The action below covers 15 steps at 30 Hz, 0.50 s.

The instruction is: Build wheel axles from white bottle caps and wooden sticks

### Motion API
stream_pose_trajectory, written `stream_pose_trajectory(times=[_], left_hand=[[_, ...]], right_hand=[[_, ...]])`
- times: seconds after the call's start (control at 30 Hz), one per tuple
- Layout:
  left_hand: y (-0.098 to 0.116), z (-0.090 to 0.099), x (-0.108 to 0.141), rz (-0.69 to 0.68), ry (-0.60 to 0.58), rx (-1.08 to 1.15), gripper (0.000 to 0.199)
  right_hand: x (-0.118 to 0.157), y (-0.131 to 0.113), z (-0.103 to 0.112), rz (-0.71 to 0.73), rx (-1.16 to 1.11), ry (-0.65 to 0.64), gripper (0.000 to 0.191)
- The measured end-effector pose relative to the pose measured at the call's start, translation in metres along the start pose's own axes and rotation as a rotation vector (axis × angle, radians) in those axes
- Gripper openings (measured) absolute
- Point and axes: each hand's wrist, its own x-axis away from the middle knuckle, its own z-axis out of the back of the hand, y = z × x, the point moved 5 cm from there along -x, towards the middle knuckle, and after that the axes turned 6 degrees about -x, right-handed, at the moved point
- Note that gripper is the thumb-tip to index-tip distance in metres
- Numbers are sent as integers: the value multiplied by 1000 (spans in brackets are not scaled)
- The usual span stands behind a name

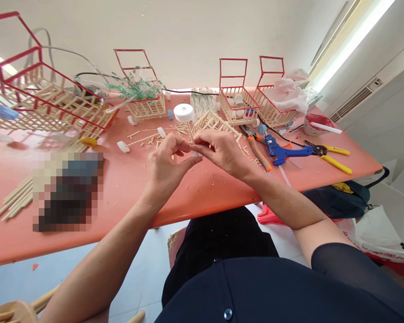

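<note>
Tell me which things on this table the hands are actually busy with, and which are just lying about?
In hand:
- left hand and right hand, both pinching the thin wooden stick
- white cap on the stick's top end

Lying about:
- blue glue gun
- orange-handled pliers
- yellow-handled cutters
- red-framed stick baskets
- loose sticks
- orange table

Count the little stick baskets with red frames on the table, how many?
4: a big one at far left, one behind the hands, and two side by side at right. More may sit out of view.
</note>
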Motion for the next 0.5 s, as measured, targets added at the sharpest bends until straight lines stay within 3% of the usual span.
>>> stream_pose_trajectory(times=[0.5], left_hand=[[0, 0, 0, -12, 1, -14, 31]], right_hand=[[0, -1, 0, -21, 24, -11, 24]])
